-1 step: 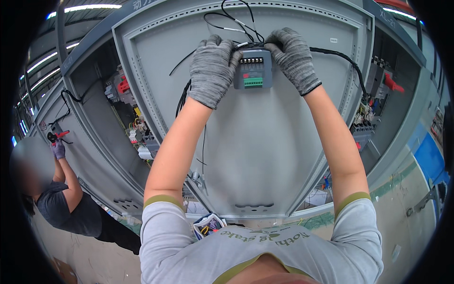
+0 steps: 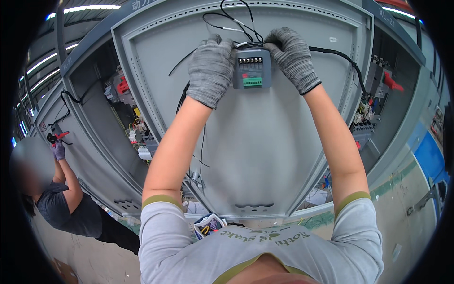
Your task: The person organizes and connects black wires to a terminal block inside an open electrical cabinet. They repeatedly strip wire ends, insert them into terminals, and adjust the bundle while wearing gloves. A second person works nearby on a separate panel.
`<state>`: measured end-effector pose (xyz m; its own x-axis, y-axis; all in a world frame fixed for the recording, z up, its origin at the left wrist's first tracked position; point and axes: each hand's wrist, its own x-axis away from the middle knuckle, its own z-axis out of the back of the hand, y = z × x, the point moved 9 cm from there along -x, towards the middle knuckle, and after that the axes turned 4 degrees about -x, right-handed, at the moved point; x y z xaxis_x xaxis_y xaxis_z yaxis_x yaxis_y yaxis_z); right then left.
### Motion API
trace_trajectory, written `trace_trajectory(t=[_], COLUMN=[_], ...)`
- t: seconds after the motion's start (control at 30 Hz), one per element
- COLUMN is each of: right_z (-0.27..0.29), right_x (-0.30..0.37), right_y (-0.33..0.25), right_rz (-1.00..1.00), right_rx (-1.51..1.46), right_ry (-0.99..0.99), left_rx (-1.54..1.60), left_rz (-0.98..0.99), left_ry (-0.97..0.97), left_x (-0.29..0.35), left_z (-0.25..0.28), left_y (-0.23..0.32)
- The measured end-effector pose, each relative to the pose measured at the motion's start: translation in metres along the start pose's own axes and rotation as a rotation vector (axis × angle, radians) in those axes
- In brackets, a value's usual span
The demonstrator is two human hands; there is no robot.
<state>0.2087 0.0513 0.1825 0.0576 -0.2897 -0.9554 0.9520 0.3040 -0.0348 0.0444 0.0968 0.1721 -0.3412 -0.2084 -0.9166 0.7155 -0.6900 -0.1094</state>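
Both my hands wear grey knitted gloves and are raised to a grey metal panel [image 2: 255, 142]. A grey boxy electrical module [image 2: 265, 71] is on the panel between them, with a row of screw terminals and a green terminal block [image 2: 252, 82] on its front. Along its top edge runs a bundle of black wires [image 2: 250, 45]. Curled fingers of my left hand [image 2: 211, 71] close on the bundle's left part, beside the module; the fingertips are partly hidden. My right hand [image 2: 292, 59] pinches the bundle at the module's upper right corner, thumb against curled fingers.
Looped black wires [image 2: 227, 21] with white sleeves rise above the module. A wrapped black cable [image 2: 338, 53] runs right to open cabinet compartments with red handles [image 2: 392, 82]. A pouch of tools [image 2: 208, 226] is below. At far left another person [image 2: 71, 203] holds a red-handled tool [image 2: 57, 137].
My left hand has shifted slightly left, and its thumb shows less beside the module. A thin wire hanging below my left forearm has swung a little. My right hand stays at the bundle.
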Motion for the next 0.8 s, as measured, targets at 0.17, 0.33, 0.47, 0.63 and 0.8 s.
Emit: trace_trajectory(t=[0.17, 0.33, 0.47, 0.63, 0.8], right_z=[0.001, -0.013, -0.022, -0.018, -0.017], right_x=[-0.001, -0.007, -0.010, -0.006, -0.007], right_y=[0.007, -0.007, -0.002, -0.004, -0.006], right_rz=[-0.164, -0.317, -0.310, -0.293, -0.302], right_rx=[-0.026, 0.031, -0.004, 0.050, 0.038], right_ry=[-0.031, -0.078, -0.016, 0.028, 0.036], left_rx=[-0.276, -0.398, -0.341, 0.119, 0.171], left_rz=[-0.411, -0.888, -1.105, -0.282, 0.019], left_ry=[0.374, 0.337, 0.474, 0.465, 0.241], left_x=[-0.023, -0.038, -0.038, 0.022, 0.030], left_z=[0.035, 0.045, 0.064, 0.037, -0.015], left_y=[0.043, 0.059, 0.081, 0.004, -0.027])
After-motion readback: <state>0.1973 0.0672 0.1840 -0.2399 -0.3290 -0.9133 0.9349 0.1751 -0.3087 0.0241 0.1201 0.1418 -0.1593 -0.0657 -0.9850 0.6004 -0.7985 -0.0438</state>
